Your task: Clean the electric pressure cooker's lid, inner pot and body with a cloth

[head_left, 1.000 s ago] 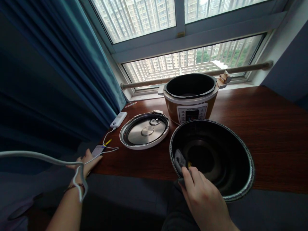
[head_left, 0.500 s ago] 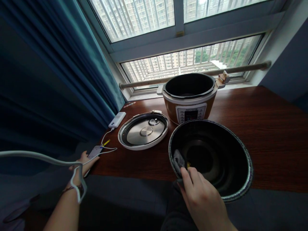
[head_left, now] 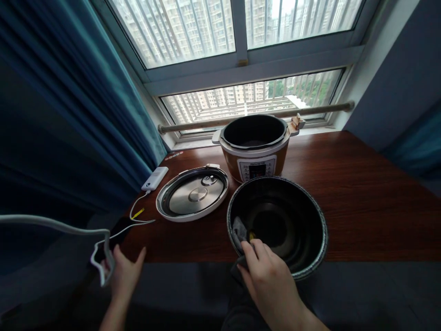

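While the right hand [head_left: 272, 282] pinches a grey cloth [head_left: 238, 230] against the pot's [head_left: 310, 211] near-left rim, the left hand [head_left: 124, 271] hovers open, well left, by the table edge [head_left: 179, 250].

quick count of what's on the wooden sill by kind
cooker base: 1
inner pot: 1
cooker lid: 1
grey cloth, held by right hand: 1
white power bank: 1
total: 5
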`<state>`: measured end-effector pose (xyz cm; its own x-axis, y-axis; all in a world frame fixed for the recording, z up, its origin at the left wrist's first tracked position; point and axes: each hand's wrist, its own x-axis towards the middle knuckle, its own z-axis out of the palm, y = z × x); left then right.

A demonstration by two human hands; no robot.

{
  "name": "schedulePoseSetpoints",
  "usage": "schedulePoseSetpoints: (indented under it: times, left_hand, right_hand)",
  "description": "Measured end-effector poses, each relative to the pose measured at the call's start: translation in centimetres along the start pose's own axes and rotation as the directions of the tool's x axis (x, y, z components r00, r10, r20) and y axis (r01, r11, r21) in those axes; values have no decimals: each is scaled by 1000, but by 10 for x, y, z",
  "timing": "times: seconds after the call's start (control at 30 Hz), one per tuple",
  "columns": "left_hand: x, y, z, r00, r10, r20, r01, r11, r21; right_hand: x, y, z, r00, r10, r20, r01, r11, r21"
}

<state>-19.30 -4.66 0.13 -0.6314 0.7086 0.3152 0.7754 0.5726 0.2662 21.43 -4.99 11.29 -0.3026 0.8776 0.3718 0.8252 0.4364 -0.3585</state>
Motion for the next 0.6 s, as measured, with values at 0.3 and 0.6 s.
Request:
schedulePoseSetpoints:
  times: [0.3, 0.6]
  left_hand:
    - [-182, 166, -33, 871, 189, 453, 223, 670, -708]
    - [-117, 251, -61, 834, 342, 433, 192, 557, -808]
  right_hand:
    - [-6, 15, -33, 983, -105, -151, 152, 927, 343]
    - [-20, 115, -87, 798, 380, -468, -378, 920, 103]
